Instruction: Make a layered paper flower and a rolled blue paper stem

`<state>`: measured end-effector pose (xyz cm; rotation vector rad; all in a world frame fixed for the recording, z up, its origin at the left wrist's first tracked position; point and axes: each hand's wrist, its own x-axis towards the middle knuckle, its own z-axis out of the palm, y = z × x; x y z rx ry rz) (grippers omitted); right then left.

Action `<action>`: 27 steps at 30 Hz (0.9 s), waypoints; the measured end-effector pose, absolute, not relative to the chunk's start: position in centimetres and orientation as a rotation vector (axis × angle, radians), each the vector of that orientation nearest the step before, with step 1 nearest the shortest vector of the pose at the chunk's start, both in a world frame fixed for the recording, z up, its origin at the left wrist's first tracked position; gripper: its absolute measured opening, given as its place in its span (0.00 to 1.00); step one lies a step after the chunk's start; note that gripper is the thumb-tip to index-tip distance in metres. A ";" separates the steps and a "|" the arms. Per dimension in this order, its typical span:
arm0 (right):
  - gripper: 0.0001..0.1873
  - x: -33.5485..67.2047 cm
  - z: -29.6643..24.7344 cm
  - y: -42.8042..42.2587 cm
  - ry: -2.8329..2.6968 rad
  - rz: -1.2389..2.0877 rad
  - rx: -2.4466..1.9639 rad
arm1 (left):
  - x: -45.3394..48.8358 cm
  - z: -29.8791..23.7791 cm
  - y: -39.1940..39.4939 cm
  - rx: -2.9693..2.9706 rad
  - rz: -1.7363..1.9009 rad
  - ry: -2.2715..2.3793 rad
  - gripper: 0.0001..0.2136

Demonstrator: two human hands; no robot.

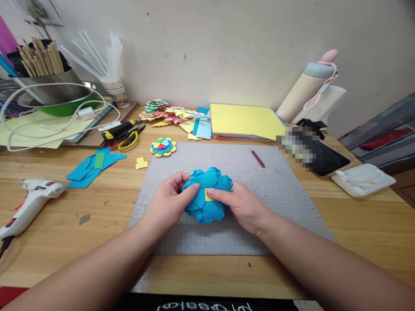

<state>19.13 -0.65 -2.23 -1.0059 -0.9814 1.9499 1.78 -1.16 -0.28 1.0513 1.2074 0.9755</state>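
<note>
A blue folded-paper flower (204, 211) is held between both hands above the grey cutting mat (259, 233). On its left edge my left hand (170, 194) grips it, thumb on top and fingers curled behind. My right hand (248, 205) pinches the right side, its thumb pressing on a small yellow paper square (207, 198) at the flower's middle. The fingers under the flower are partly hidden. A finished-looking round paper flower (163, 147) in yellow, blue and red lies at the mat's top left corner.
A glue gun (30, 203), blue paper scraps (87, 170), yellow scraps (142, 163) and scissors (129, 140) lie left. A pencil (257, 157) rests on the mat. Yellow paper sheets (244, 121) stack behind it. Right are a phone (327, 155) and a white case (363, 179).
</note>
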 end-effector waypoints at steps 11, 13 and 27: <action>0.18 19.3 -1.9 -0.5 -1.041 1.965 -0.979 | 0.2 0.3 -0.2 0.895 1.171 1.138 0.15; 0.17 19.3 -2.0 -0.4 -1.066 1.902 -1.013 | 0.3 0.1 -0.2 0.918 1.135 1.134 0.14; 0.17 19.3 -2.0 -0.4 -1.230 1.706 -1.112 | 0.5 -0.3 -0.4 1.024 1.086 1.144 0.12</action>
